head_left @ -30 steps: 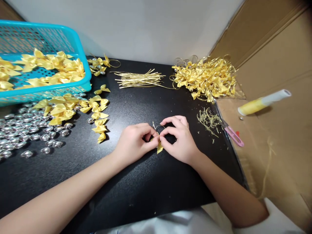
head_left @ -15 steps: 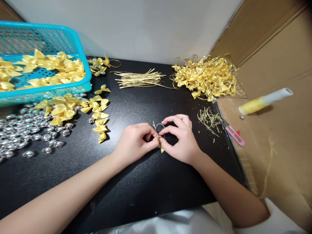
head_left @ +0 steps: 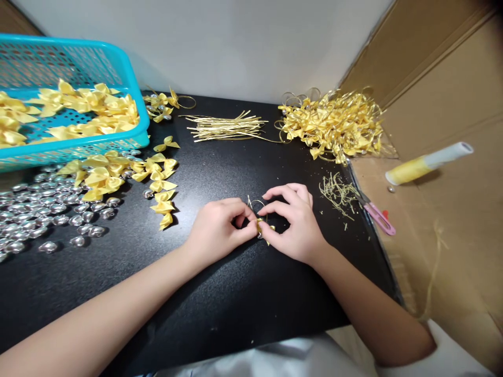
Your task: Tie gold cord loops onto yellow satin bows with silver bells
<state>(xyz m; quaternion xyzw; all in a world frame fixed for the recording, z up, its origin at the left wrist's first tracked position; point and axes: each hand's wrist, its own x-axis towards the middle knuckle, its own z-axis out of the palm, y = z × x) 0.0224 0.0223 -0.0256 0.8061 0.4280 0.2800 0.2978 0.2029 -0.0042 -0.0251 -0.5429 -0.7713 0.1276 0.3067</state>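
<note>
Over the black table, my left hand [head_left: 222, 226] is closed, thumb and forefinger pinching a small yellow ribbon bow [head_left: 260, 226]. My right hand [head_left: 295, 225] meets it from the other side, its thumb and forefinger closed on the same bow; its other fingers are curled above. A thin gold twist tie [head_left: 257, 202] rises in a loop from the bow between my hands. Something silvery shows just under the bow, partly hidden by my fingertips. Nearest to my left hand lies a short row of loose yellow bows [head_left: 163, 205].
A turquoise basket [head_left: 142, 118] of bows stands at back left, silver heart-shaped beads [head_left: 49, 209] before it. Gold ties [head_left: 226, 127] lie behind my hands. Finished-looking looped bows [head_left: 334, 123] are heaped at back right, near wire clippings [head_left: 338, 193] and pink-handled snips [head_left: 379, 219] on the table's edge.
The bow has turned slightly between my fingers, and a yellow part now shows beside my right thumb. Both hands stay almost in place.
</note>
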